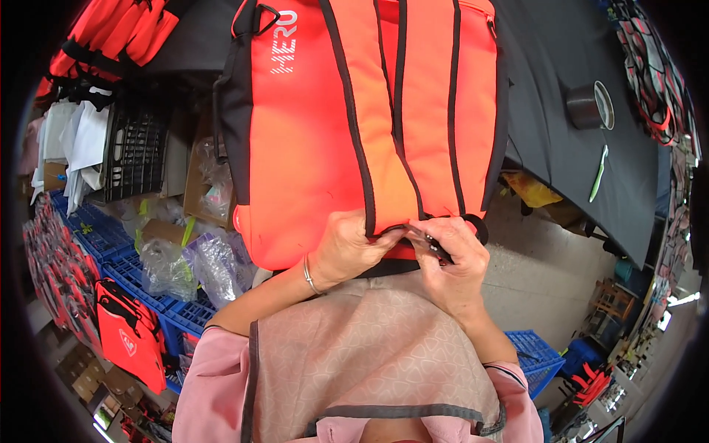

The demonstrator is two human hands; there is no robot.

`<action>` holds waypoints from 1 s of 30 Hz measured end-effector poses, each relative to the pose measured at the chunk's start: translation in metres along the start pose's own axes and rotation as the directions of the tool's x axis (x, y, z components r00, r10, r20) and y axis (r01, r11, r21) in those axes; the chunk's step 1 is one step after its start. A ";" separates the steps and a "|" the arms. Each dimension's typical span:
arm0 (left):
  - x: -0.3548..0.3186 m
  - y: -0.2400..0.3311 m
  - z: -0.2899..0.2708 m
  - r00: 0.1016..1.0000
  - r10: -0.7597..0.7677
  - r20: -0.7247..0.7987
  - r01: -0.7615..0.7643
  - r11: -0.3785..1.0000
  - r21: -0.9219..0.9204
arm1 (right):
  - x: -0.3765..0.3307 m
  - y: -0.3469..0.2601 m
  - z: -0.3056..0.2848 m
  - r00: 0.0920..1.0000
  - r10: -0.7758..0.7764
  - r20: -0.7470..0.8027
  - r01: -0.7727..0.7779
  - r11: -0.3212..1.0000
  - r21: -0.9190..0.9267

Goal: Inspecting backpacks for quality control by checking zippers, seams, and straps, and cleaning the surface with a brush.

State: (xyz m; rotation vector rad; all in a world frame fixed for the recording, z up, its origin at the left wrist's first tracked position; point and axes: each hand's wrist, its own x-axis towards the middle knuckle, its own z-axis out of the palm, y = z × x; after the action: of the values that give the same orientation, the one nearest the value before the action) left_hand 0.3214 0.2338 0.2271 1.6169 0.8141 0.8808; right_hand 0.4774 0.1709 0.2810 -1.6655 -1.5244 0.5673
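An orange backpack [317,125] with black trim and black straps lies on a dark table in front of me, its lower edge toward my body. My left hand [347,247] pinches the backpack's lower edge where a black strap ends; a thin bracelet is on that wrist. My right hand [454,262] is closed on a small dark tool [432,244], which touches the same edge right next to my left fingers. What kind of tool it is cannot be told.
A dark table [561,125] carries a roll of tape [591,105] and a green pen-like object [598,173]. Blue crates [133,273] with clear plastic bags [192,262] stand at the left, beside more orange bags [129,340]. Another blue crate [535,354] sits at the lower right.
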 end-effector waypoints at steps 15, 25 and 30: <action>-0.003 -0.022 0.005 0.961 0.264 0.079 -0.276 0.914 0.297 | -0.003 -0.001 0.013 0.993 -0.115 -0.003 0.108 0.943 -0.315; -0.004 -0.026 0.009 0.971 0.239 0.013 -0.235 0.939 0.251 | 0.004 0.011 0.018 0.977 -0.147 0.151 0.206 0.824 -0.527; -0.001 -0.023 0.009 0.982 0.186 0.031 -0.187 0.938 0.291 | 0.010 0.029 0.020 0.991 -0.126 0.042 0.132 0.903 -0.409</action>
State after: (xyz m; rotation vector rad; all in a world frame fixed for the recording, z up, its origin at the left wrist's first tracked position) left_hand 0.3270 0.2329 0.2029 1.9811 0.8277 0.9218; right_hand 0.4817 0.1861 0.2481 -1.8501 -1.8437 0.1916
